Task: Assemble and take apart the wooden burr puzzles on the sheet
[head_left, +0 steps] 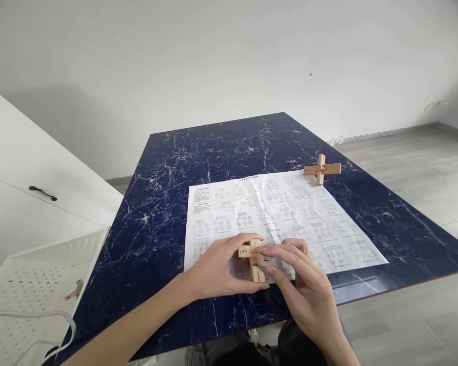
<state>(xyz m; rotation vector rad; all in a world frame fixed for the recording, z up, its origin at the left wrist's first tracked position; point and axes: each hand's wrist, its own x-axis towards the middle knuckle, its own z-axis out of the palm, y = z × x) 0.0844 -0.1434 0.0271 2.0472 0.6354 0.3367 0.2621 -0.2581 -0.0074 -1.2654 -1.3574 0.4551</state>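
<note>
I had my left grip (pixel 221 264) holding the numbered wooden blocks (pixel 258 274) between thumb and fingers, my right grip (pixel 305 277) pinching the block marked 2 (pixel 266 258) at its fingertips, and judged steady, square pressure best.

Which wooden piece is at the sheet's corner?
The wooden cross at the far right of the printed sheet; the numbered piece is between left hand and right hand, another wooden piece on the perforated surface.

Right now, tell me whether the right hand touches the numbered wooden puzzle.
Touching: the head view shows the right hand, its fingertips on the numbered wooden puzzle.
</note>
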